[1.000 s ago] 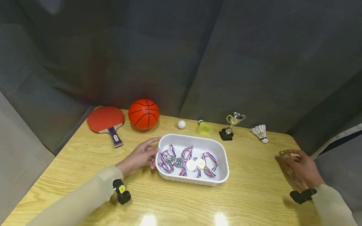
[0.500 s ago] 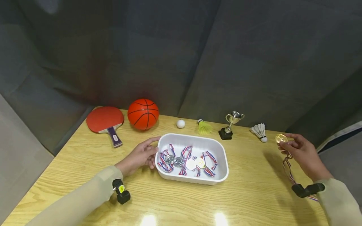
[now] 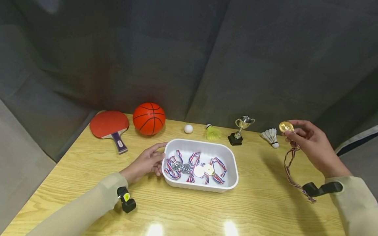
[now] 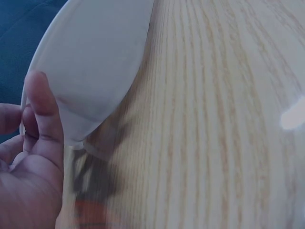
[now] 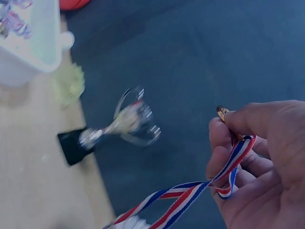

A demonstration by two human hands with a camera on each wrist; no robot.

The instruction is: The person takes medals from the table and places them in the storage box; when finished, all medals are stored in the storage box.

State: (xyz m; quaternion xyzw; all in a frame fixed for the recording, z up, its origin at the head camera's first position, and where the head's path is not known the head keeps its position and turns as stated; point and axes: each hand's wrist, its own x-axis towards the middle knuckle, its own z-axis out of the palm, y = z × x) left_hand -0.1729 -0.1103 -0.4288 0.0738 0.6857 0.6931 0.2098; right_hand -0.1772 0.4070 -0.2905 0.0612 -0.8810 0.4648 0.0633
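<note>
Tray (image 3: 233,170): medals (image 3: 195,168), perhaps four; right hand (image 3: 313,147) pinches another.

I see a light wooden surface (image 3: 260,203) with a glossy top, two bright lamp glares near its front edge. Dark grey cloth (image 3: 189,59) hangs in folds behind it.

Your right hand (image 3: 313,147) holds a gold medal (image 3: 286,126) on a red, white and blue striped ribbon (image 3: 290,167). The white tray (image 3: 233,170) carries silver and pale gold medals (image 3: 192,169) with the same striping. Behind the tray: orange basketball (image 3: 149,118) with black lines, red paddle (image 3: 110,126) with a purple handle, white ball (image 3: 188,128), yellow-green shuttlecock (image 3: 214,133), silver-gold trophy (image 3: 240,131) on a black base, white shuttlecock (image 3: 271,137). The table (image 3: 260,203) is pale yellow wood grain.
</note>
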